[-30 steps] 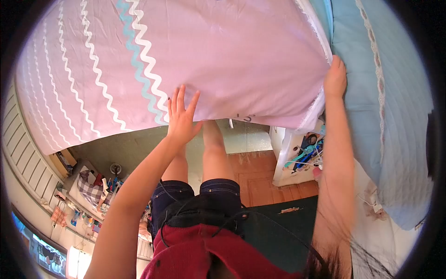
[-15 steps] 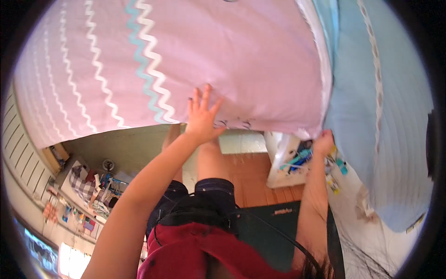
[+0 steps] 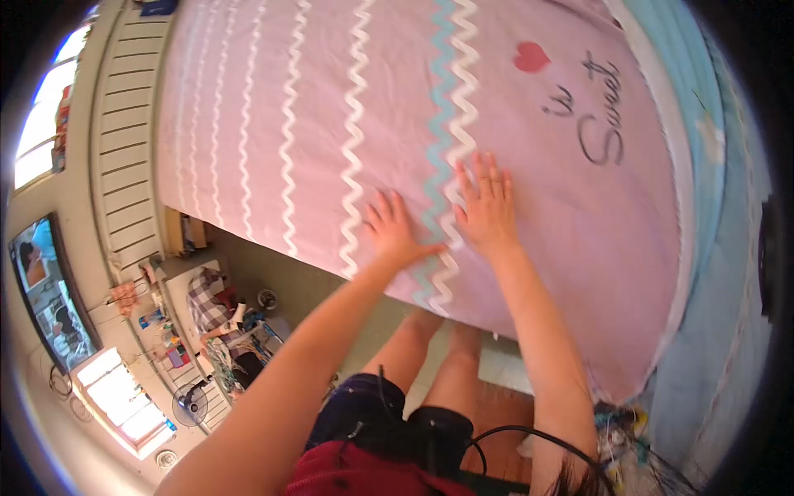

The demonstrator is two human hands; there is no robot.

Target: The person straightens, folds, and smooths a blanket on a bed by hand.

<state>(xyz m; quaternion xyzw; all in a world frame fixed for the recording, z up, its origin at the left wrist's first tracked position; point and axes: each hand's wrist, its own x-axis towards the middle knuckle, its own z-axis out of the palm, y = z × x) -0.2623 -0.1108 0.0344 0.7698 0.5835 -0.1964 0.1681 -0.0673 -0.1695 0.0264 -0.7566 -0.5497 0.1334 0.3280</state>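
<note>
A pink cover [image 3: 562,240] with white and teal zigzag lines, a red heart and black lettering spreads across the view. My left hand [image 3: 395,233] lies on it with fingers spread, between a white zigzag and the teal one. Close by on the right, my right hand [image 3: 490,211] rests palm down beside the white zigzag next to the teal one, its fingers stretched out. Neither hand grips the fabric. Along the right side of the cover runs a white edge, with light blue fabric [image 3: 703,248] beyond it.
At the left are a slatted white panel [image 3: 131,140], a wall screen [image 3: 55,293], a bright window [image 3: 120,395] and a fan [image 3: 190,403]. A checkered cloth [image 3: 207,302] lies among clutter. Cables and small items [image 3: 624,430] sit at the lower right.
The view has swung left. My right hand has let go of the cover's corner and moved onto its surface beside my left hand. The heart and lettering have come into view.
</note>
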